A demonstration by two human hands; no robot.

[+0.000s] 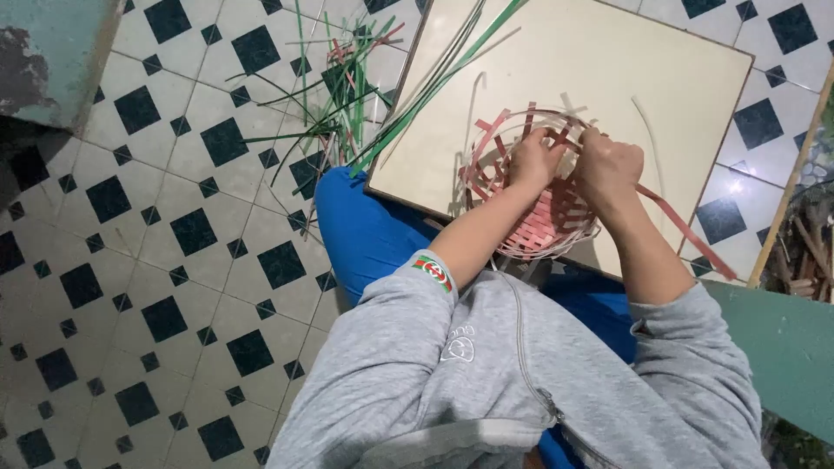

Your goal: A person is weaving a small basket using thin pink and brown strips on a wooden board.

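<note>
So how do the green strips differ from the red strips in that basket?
The green strips lie loose and long, fanned out across the board's corner and the tiled floor; the red strips are interlaced into a small round basket on the board. No hand touches the green ones, while the left hand and right hand both grip the red weave. Both are thin, flat, flexible bands.
</note>
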